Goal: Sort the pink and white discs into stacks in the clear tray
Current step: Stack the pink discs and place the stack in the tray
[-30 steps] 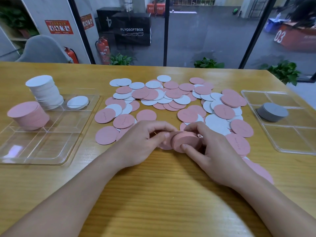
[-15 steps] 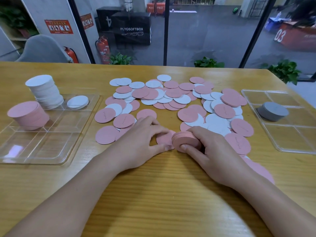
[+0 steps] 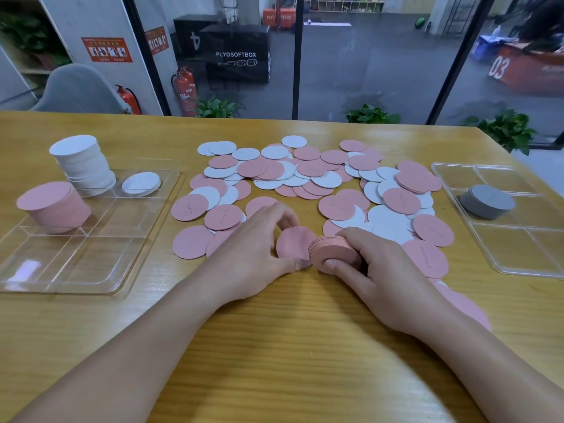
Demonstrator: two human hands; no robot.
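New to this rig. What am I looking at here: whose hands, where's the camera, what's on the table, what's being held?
There is no robot: a person works with bare hands, and one wide-angle camera on their head looks forward and down. The right hand grips a small stack of pink discs resting on the wooden table. The left hand pinches a single pink disc beside that stack. Loose pink and white discs lie scattered beyond the hands. The clear tray on the left holds a pink stack, a tall white stack and a few white discs. A second clear tray on the right holds a grey stack.
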